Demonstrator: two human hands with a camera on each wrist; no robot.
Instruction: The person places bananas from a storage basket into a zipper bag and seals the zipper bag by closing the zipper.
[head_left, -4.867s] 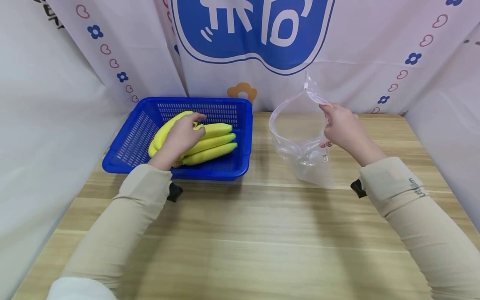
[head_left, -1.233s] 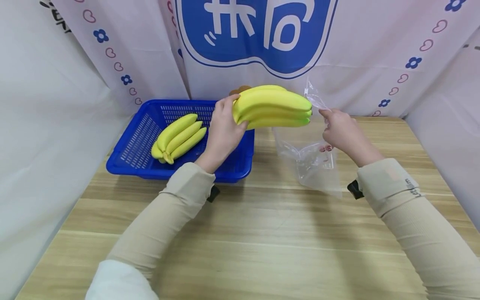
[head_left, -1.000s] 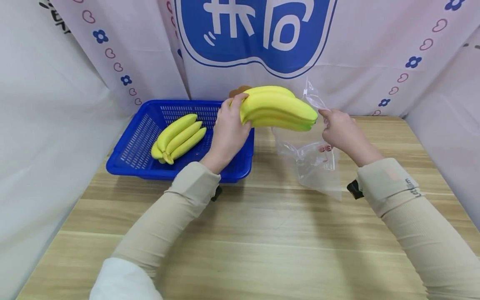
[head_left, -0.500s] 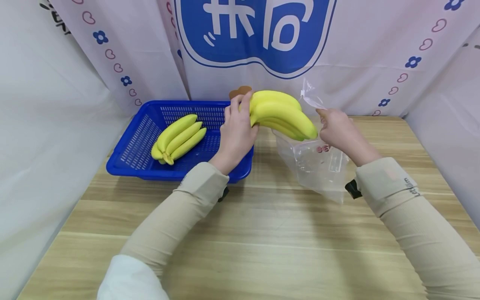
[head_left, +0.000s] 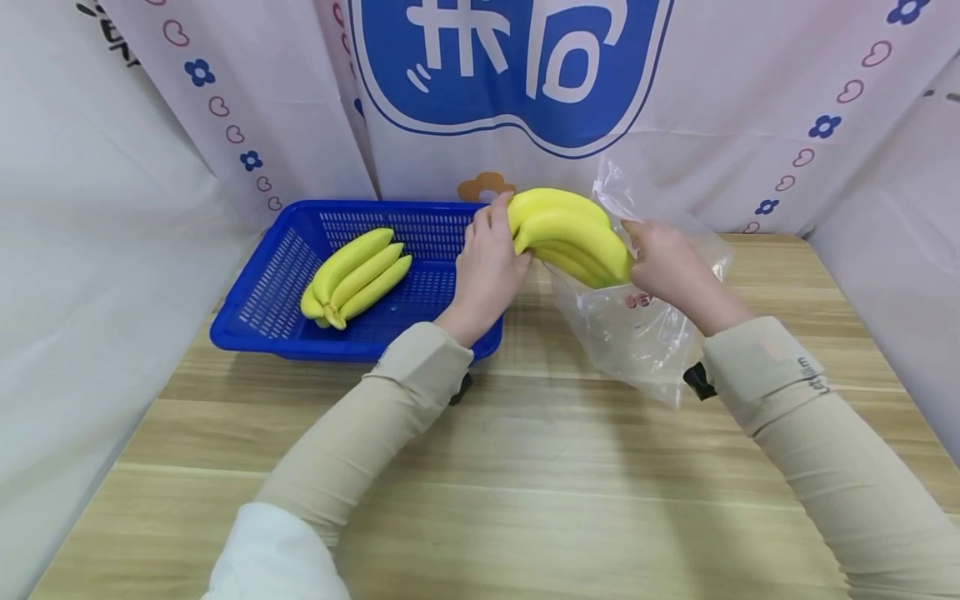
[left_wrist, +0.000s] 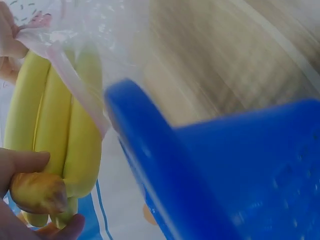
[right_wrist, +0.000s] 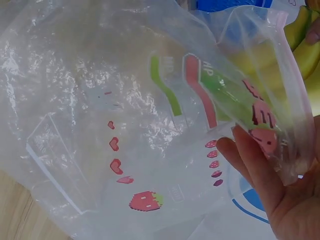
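Note:
My left hand (head_left: 489, 271) grips a bunch of bananas (head_left: 558, 229) near its stem end. In the left wrist view the brown stem (left_wrist: 39, 191) shows between thumb and fingers. The bunch points right, its tips inside the mouth of a clear zip bag (head_left: 626, 342). With my right hand (head_left: 670, 260) I pinch the bag's rim, and the bag hangs below. Through its film in the right wrist view, green tips lie behind the pink print (right_wrist: 262, 117). A second bunch of bananas (head_left: 360, 275) lies in the blue basket (head_left: 262, 333), stem toward me.
The basket stands at the back left of the wooden table (head_left: 540, 500), close beside my left hand. Behind the table hangs a printed white cloth (head_left: 742, 100), with a white curtain (head_left: 90, 250) at the left.
My left hand has taken one bunch out of the basket and carried it right. Its tips have tilted down into the bag's mouth. My right hand has shifted slightly left, still holding the rim.

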